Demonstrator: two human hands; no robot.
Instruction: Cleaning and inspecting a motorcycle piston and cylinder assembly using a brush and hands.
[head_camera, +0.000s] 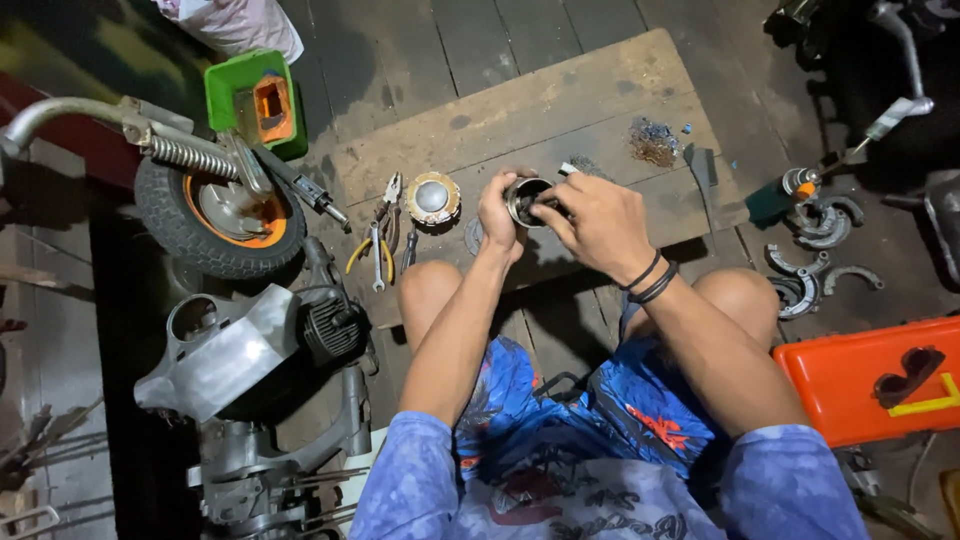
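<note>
plainly, the left hand grips a small metal cylinder over the wooden board, steadying it. the right hand pinches into its open mouth; pliers lie left, within reach.

Dark plank floor under a pale wooden board, dimly lit.

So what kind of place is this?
Probably a small motorbike repair workshop: a scooter wheel and engine lie on the floor, pliers wait nearby, and both hands work a round metal part.
</note>
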